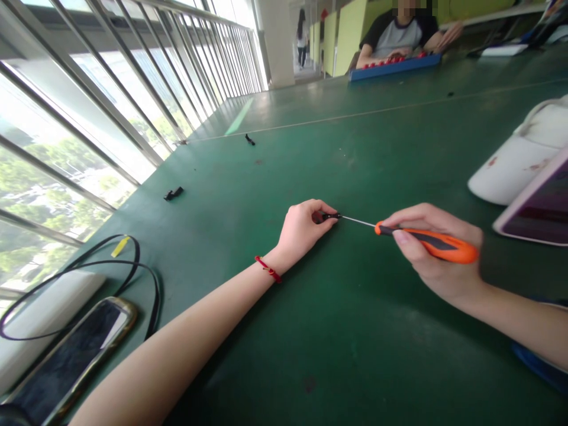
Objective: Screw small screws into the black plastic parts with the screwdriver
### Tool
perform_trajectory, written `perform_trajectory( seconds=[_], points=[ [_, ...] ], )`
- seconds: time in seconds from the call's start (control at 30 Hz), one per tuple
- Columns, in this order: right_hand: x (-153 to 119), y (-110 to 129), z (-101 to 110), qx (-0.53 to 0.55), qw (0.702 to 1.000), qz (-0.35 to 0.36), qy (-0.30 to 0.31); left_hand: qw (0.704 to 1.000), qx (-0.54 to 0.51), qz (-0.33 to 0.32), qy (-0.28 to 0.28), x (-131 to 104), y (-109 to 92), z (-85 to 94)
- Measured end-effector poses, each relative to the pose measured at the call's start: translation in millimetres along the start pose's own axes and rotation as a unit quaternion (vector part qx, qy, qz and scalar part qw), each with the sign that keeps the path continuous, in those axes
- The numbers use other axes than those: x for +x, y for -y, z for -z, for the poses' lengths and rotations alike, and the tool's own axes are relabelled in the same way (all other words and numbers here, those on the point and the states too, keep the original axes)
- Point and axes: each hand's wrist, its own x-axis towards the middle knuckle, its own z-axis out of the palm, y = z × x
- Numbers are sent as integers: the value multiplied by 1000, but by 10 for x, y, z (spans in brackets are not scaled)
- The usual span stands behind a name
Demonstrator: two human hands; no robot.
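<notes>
Between the thumb and fingers of my left hand (307, 223) is a small black part (331, 216), pinched close to the green tabletop (275, 171); most of it is hidden by the fingers. My right hand (439, 254) is closed around the orange and black handle of a screwdriver (448, 245). Its thin metal shaft points left, and the tip meets the black part, though the exact contact is too small to make out. Two more small black pieces lie farther off, one black piece (173, 193) at the left and another black piece (249, 140) toward the back.
A phone (66, 361), a white box-like object (53, 319) and a looped black cable (157, 296) lie at the left, near the railing (146, 83). At the right stand a white container (510, 165) and a tablet-like device (536, 201). Across the table, a person (402, 35) sits behind a blue tray (394, 67).
</notes>
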Motion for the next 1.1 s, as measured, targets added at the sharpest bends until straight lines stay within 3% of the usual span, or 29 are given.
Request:
perform_trajectory(
  seconds=[0.2, 0.4, 0.57, 0.77, 0.93, 1.0, 1.1],
  points=[
    [12, 24, -20, 87, 994, -7, -61, 1000, 4, -1, -3, -1, -2, -7],
    [3, 32, -7, 34, 998, -38, 38, 1000, 1, 5, 2, 3, 1, -8],
    [9, 12, -25, 69, 996, -18, -56, 1000, 10, 20, 9, 6, -3, -1],
    [4, 10, -11, -2, 999, -42, -2, 1000, 10, 14, 12, 4, -14, 7],
    [25, 6, -37, 74, 994, 6, -84, 1000, 14, 15, 12, 3, -16, 5],
    [35, 3, -35, 82, 994, 11, -67, 1000, 14, 14, 12, 2, -13, 4],
    [22, 14, -20, 6, 1000, -7, -17, 1000, 16, 11, 11, 1, -8, 5]
  ],
)
